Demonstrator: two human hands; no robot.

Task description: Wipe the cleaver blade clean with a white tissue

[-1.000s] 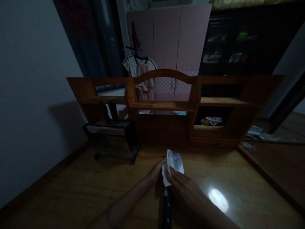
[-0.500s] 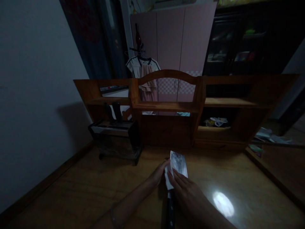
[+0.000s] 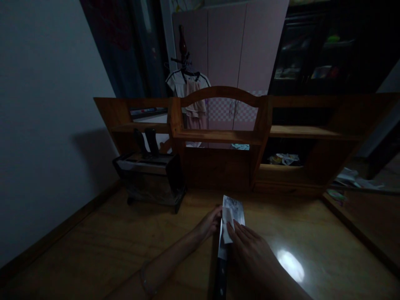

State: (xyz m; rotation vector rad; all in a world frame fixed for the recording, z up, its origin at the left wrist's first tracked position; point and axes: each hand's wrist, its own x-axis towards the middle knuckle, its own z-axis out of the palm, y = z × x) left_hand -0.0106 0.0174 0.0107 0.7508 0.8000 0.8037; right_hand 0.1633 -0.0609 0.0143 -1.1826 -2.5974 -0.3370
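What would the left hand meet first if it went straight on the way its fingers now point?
Most likely the cleaver's blade: the left hand points up and to the right, its fingertips right by the blade's left edge. Whether they already touch it is hard to tell here.

Clothes (image 3: pixel 194 92) hang before a pink wardrobe (image 3: pixel 225 50).

At lower centre, a broad silvery cleaver with a black riveted handle (image 3: pixel 238 211) points up the frame. The right hand's (image 3: pixel 250 246) fingertips touch a small, white, sheet-like wipe (image 3: pixel 227 227) against its blade; the left hand (image 3: pixel 210 223) is at the blade's left edge. Left of centre, a dark, boxy knife holder (image 3: pixel 142 168) stands on the glossy yellowish wooden tabletop (image 3: pixel 125 250).
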